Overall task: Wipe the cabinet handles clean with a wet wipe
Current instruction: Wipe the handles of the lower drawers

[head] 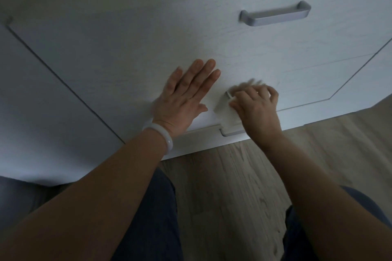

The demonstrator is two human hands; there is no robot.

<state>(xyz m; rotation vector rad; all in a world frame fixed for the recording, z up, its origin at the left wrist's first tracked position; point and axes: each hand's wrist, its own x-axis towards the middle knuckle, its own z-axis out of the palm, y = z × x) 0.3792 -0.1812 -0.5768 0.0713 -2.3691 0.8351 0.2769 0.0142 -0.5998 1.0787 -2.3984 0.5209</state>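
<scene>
Head view: your right hand (257,108) grips the wet wipe (226,112) around the lower drawer handle (229,94); your left hand (186,93) presses flat, fingers straight, against the drawer front (131,65).

Pale wood-grain floor (233,186) under white cabinet (127,48).

Your left hand (186,93) lies flat, fingers straight and together, thumb out to the side. Your right hand (257,108) is curled, knuckles up, both forearms reaching forward.
</scene>
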